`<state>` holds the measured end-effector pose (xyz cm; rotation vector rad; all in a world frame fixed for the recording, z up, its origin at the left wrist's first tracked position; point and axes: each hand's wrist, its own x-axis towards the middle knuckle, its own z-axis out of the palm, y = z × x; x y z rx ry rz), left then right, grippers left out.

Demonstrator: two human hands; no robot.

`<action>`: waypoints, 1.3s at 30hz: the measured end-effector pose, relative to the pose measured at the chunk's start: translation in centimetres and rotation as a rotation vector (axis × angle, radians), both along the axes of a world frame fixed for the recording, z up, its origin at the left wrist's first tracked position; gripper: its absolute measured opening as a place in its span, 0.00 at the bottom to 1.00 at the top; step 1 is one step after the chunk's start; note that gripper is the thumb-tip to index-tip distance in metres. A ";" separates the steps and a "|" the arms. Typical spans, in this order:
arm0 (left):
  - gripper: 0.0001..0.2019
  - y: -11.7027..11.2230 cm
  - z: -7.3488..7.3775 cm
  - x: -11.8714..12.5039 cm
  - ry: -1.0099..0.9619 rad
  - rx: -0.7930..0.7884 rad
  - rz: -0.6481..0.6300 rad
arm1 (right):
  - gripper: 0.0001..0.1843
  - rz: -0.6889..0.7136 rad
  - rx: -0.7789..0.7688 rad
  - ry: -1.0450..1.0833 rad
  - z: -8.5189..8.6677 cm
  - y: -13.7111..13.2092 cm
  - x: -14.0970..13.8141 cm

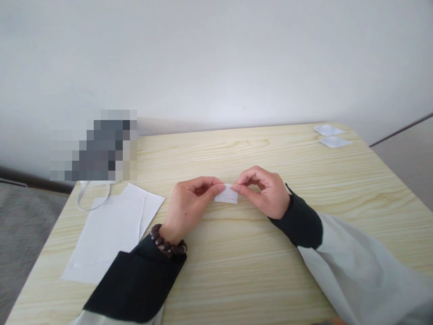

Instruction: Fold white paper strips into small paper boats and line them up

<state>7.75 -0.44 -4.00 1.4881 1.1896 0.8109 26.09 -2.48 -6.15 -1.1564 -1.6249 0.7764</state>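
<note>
My left hand [189, 203] and my right hand [265, 192] meet over the middle of a light wooden table [237, 271]. Both pinch a small folded piece of white paper [226, 195] between thumb and fingers, the left on its left end and the right on its right end. The paper is held just above the tabletop. A dark bead bracelet [167, 243] sits on my left wrist, above a black cuff.
White paper sheets [108, 230] lie at the left of the table, with a thin white loop [91, 196] behind them. Two small folded white pieces [333, 136] rest at the far right corner. A blurred-out patch sits at the back left. A white wall stands behind.
</note>
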 end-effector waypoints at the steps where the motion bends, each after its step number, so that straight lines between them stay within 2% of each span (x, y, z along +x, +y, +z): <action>1: 0.13 0.1 0.0 0.0 0.002 -0.012 0.002 | 0.07 0.010 -0.013 -0.002 0.0 0.0 0.0; 3: 0.14 0.3 0.0 -0.2 -0.020 -0.046 -0.004 | 0.07 0.015 -0.032 -0.017 -0.1 0.1 0.1; 8: 0.24 0.8 -0.1 -0.9 -0.045 -0.140 -0.081 | 0.08 -0.062 -0.059 0.033 -0.4 0.3 0.2; 13: 0.14 0.8 -0.2 -1.0 -0.009 -0.143 -0.088 | 0.09 -0.082 -0.097 0.056 -0.5 0.3 0.2; 18: 0.13 0.7 -0.4 -0.9 -0.016 -0.108 -0.090 | 0.08 -0.091 -0.062 -0.039 -0.3 0.4 0.2; 22: 0.18 1.2 -0.8 -1.3 0.065 0.130 -0.117 | 0.05 -0.134 -0.016 -0.125 -0.2 0.5 0.1; 26: 0.17 1.4 -1.2 -1.4 0.282 0.499 -0.252 | 0.05 -0.146 0.008 -0.194 -0.3 0.5 -0.1; 28: 0.16 1.3 -1.4 -1.3 0.358 0.631 -0.298 | 0.05 -0.131 0.027 -0.256 -0.4 0.5 -0.1; 33: 0.11 1.2 -2.0 -1.1 0.483 0.791 -0.305 | 0.02 0.021 0.188 -0.432 -0.7 0.9 1.0; 36: 0.10 1.4 -2.4 -1.2 0.508 0.834 -0.304 | 0.08 0.170 0.250 -0.432 -0.8 1.3 2.2; 39: 0.09 1.5 -2.5 -1.3 0.501 0.857 -0.316 | 0.09 0.237 0.245 -0.442 -0.9 1.6 2.9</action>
